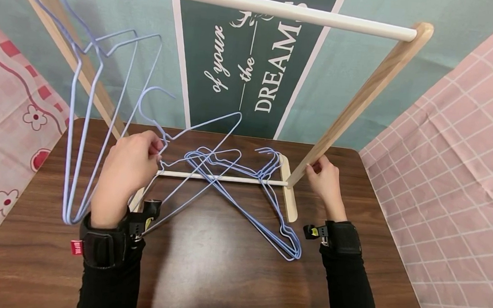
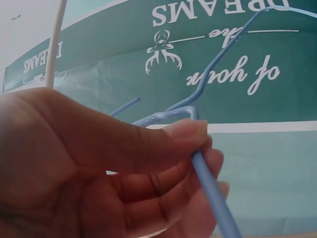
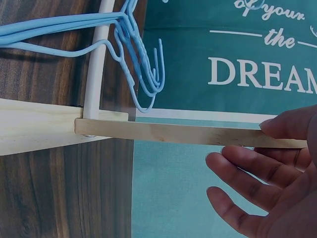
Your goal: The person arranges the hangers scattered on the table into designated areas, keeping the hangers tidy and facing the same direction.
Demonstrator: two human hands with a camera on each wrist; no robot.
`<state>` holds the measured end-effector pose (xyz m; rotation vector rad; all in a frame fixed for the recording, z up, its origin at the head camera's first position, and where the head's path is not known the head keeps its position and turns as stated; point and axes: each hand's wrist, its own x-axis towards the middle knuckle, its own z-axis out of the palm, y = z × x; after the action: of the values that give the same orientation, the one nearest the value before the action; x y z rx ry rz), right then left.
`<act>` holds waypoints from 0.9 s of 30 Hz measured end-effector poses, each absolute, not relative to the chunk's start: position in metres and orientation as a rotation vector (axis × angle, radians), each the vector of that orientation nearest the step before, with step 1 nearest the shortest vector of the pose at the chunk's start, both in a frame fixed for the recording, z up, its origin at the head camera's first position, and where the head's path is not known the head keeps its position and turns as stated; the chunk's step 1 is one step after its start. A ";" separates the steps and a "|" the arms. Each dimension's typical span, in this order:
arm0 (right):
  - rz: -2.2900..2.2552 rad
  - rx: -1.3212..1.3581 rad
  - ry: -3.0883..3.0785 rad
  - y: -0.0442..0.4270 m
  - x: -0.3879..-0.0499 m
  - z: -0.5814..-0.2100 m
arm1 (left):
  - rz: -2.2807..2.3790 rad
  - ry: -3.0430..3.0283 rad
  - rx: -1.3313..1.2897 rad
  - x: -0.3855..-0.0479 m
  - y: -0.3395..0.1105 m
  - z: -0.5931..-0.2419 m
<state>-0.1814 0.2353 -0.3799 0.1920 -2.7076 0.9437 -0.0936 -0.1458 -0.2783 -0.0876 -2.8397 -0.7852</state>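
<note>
My left hand (image 1: pixel 128 170) pinches a blue wire hanger (image 1: pixel 206 123) near the base of its hook; in the left wrist view, thumb and fingers close on the blue wire (image 2: pixel 213 191). My right hand (image 1: pixel 326 180) holds the rack's right wooden post (image 1: pixel 360 95) low down, thumb on one side and fingers on the other, also seen in the right wrist view on the post (image 3: pixel 173 133). Several blue hangers (image 1: pixel 247 215) lie in a pile across the rack's lower white bar (image 1: pixel 245 180). Two blue hangers (image 1: pixel 88 116) hang at the left of the top bar (image 1: pixel 255 3).
The rack stands on a brown wooden table (image 1: pixel 213 284), its right foot (image 1: pixel 288 194) beside the pile's hooks. Behind it hangs a green cloth with lettering (image 1: pixel 252 55). Patterned pink cloths line the left (image 1: pixel 9 158) and right (image 1: pixel 453 162) sides.
</note>
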 end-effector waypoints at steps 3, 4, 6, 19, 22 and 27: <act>0.943 0.195 -2.704 0.235 -0.181 -0.380 | -0.781 -2.841 -0.081 -0.093 -0.146 -0.274; 0.943 0.194 -2.704 0.235 -0.181 -0.380 | -0.779 -2.842 -0.076 -0.093 -0.146 -0.273; 0.943 0.190 -2.706 0.236 -0.181 -0.380 | -0.771 -2.843 -0.072 -0.093 -0.146 -0.270; 0.963 0.177 -2.708 0.236 -0.180 -0.379 | -0.719 -2.822 -0.049 -0.091 -0.147 -0.255; 0.960 0.177 -2.712 0.236 -0.181 -0.380 | -0.717 -2.822 -0.042 -0.091 -0.147 -0.253; 0.959 0.176 -2.713 0.236 -0.181 -0.380 | -0.709 -2.830 -0.036 -0.090 -0.148 -0.248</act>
<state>-0.1812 0.2362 -0.3802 0.1764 -2.7132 0.9594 -0.0902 -0.1480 -0.2485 -0.0362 -2.8300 -0.7090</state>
